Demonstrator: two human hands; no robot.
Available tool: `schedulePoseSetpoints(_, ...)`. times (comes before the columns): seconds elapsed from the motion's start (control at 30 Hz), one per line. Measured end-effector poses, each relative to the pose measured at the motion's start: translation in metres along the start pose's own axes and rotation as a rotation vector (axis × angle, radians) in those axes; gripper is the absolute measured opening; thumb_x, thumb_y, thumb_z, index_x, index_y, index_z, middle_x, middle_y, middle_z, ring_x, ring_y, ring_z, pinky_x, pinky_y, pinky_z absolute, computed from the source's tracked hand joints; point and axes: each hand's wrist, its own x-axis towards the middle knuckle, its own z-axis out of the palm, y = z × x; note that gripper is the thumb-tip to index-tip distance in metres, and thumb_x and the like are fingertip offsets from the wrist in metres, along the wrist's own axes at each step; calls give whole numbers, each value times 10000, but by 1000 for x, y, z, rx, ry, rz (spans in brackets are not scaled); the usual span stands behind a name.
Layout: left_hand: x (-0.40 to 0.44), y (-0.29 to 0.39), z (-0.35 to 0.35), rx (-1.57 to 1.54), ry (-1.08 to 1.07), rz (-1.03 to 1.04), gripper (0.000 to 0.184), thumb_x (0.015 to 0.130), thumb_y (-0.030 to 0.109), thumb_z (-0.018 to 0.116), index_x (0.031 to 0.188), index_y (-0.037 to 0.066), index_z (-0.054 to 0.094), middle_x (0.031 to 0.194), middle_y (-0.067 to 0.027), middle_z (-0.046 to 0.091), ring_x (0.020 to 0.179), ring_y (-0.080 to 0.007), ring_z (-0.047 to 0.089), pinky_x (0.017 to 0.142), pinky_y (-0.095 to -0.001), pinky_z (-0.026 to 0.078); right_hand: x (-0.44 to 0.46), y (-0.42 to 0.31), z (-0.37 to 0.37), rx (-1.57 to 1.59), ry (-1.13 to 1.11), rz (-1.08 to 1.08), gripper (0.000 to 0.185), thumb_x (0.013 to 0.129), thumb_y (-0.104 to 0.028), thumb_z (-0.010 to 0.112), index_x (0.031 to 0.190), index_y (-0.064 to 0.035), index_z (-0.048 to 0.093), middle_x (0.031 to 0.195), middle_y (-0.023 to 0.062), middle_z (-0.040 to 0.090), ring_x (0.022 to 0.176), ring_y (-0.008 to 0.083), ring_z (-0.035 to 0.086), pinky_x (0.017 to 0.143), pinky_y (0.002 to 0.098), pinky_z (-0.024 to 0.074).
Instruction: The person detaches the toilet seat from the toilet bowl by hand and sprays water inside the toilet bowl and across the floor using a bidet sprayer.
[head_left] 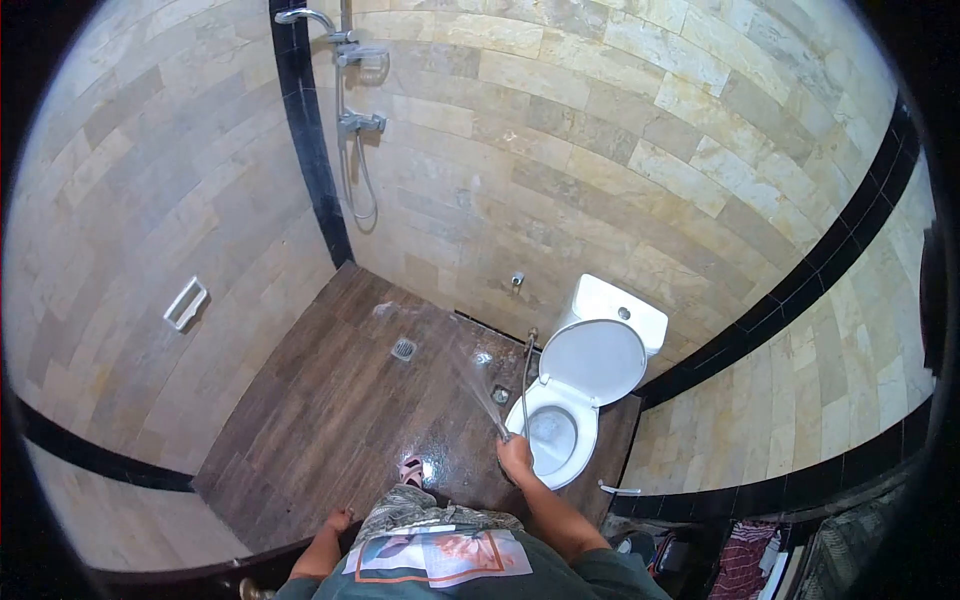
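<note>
My right hand (pixel 515 459) is closed around a bidet sprayer (pixel 504 434), just left of the toilet bowl. A fan of water leaves its nozzle toward the brown wood-look floor (pixel 330 400). The sprayer's hose (pixel 527 380) runs from a valve on the wall beside the toilet (pixel 596 360). Both the lid and the tank of the toilet are white, and the lid is raised. At my left side my left hand (pixel 341 519) hangs low with loose fingers, and no object shows in it. Wet patches shine on the floor near my foot (pixel 411 470).
A floor drain (pixel 403 349) lies left of the spray, and a second drain (pixel 500 394) sits by the toilet. Shower fittings (pixel 358 122) are mounted in the far corner. A white holder (pixel 186 304) is on the left wall. Folded cloths (pixel 745 560) are at lower right.
</note>
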Motion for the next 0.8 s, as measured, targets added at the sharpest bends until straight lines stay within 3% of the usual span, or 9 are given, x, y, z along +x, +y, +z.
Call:
schedulePoseSetpoints(0.1, 31, 35, -32, -121, 21, -24, 381, 732, 334, 468, 782, -38, 527, 714, -128, 553, 644, -201, 528, 593, -322, 404, 25, -10, 5, -13, 88, -51, 250, 645, -240, 527, 688, 4, 564, 646, 208, 531, 626, 347, 525, 558, 409, 406)
schedulePoseSetpoints(0.17, 41, 58, -49, -86, -36, 68, 349, 756, 341, 424, 882, 22, 484, 721, -82, 554, 557, -164, 513, 446, -275, 369, 34, -19, -2, -28, 68, 55, 249, 649, -239, 511, 693, 1, 562, 671, 208, 534, 658, 352, 523, 590, 412, 408)
schedulePoseSetpoints(0.2, 45, 68, -57, -78, -48, 78, 349, 756, 341, 424, 882, 22, 484, 721, -82, 554, 557, -164, 513, 446, -275, 369, 37, -22, -6, -34, 59, 110, 250, 651, -239, 503, 695, 0, 561, 683, 208, 536, 674, 354, 522, 605, 413, 410)
schedulePoseSetpoints(0.27, 55, 82, -71, -33, -10, 48, 360, 737, 319, 459, 721, -35, 520, 639, -125, 537, 562, -199, 520, 557, -316, 410, 42, -21, -8, -53, 66, 162, 254, 654, -245, 504, 697, -2, 567, 689, 208, 537, 680, 350, 525, 610, 407, 412)
schedulePoseSetpoints(0.5, 95, 107, -108, 77, -91, 19, 342, 746, 297, 451, 758, -41, 508, 656, -130, 532, 563, -207, 521, 538, -308, 423, 58, -42, -18, 15, 160, 266, 259, 653, -257, 518, 703, -8, 571, 706, 191, 548, 688, 335, 529, 627, 391, 416)
schedulePoseSetpoints(0.6, 121, 110, -116, 67, -1, 32, 352, 746, 309, 455, 768, -38, 506, 636, -123, 523, 564, -206, 518, 534, -313, 427, 66, -45, -11, 18, 176, 294, 266, 651, -261, 519, 706, -6, 571, 721, 198, 546, 697, 335, 530, 632, 391, 417)
schedulePoseSetpoints(0.67, 127, 121, -124, 92, -148, 93, 356, 747, 318, 459, 785, -34, 499, 620, -110, 514, 551, -203, 501, 515, -316, 416, 64, -45, -7, -21, 191, 338, 270, 650, -263, 515, 705, -6, 574, 722, 202, 545, 698, 334, 532, 633, 392, 418)
schedulePoseSetpoints(0.8, 147, 128, -126, 82, -138, 117, 346, 748, 315, 460, 776, -27, 501, 605, -96, 504, 524, -197, 478, 490, -317, 398, 50, -51, -9, -36, 193, 357, 274, 641, -245, 519, 702, 17, 567, 702, 222, 538, 688, 336, 535, 632, 379, 421)
